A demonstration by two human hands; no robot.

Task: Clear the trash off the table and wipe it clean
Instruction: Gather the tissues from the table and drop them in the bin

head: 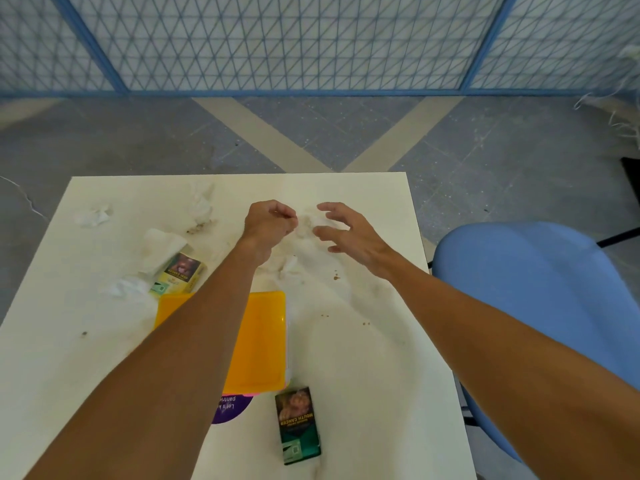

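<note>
On the white table [363,358] a small crumpled tissue [306,226] lies between my two hands near the far edge. My left hand [270,223] has its fingers curled and pinches the tissue's left side. Just right of it, my right hand [349,233] hovers with its fingers spread and holds nothing. More crumpled tissues lie at the far left [93,214], the far middle [201,202], and the left [162,247] [128,287], and one lies under my left wrist [287,263]. A yellow cigarette pack [181,273] and a green cigarette pack [298,426] lie flat. Brown crumbs [336,277] dot the table.
A flat yellow packet [263,341] lies mid-table, partly under my left forearm, with a purple label [230,408] at its near end. A blue chair [536,306] stands close to the table's right edge. Grey floor and a blue mesh fence lie beyond.
</note>
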